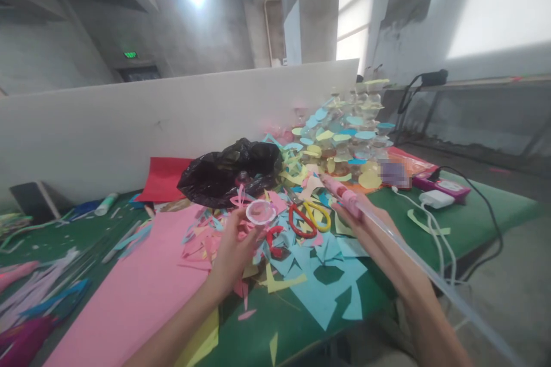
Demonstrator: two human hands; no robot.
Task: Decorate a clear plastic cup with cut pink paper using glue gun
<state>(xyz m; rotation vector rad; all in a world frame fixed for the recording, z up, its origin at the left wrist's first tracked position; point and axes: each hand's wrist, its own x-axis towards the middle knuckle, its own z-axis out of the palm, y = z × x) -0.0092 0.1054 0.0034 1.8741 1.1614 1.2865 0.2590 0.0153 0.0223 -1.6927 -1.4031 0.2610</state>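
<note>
My left hand [236,245] is closed around the edge of a small round pink piece with a white rim [260,213]; narrow pink strips stand up behind it. In my right hand [371,221] is a pink glue gun [345,196], its nose pointing up and left towards the middle of the table. A long translucent glue stick [424,271] runs out of its back to the lower right. Between my hands, scissors with red and yellow handles [317,217] lie on a heap of paper scraps [297,258]. A red-handled tool [275,242] lies beside them, its kind unclear.
A black plastic bag [224,175] sits behind the scraps. Stacked clear pieces with coloured paper discs [344,135] stand at back right. White cables and an adapter [437,199] lie on the right. Pink paper sheets [146,275] cover the left; a white panel [129,126] stands behind.
</note>
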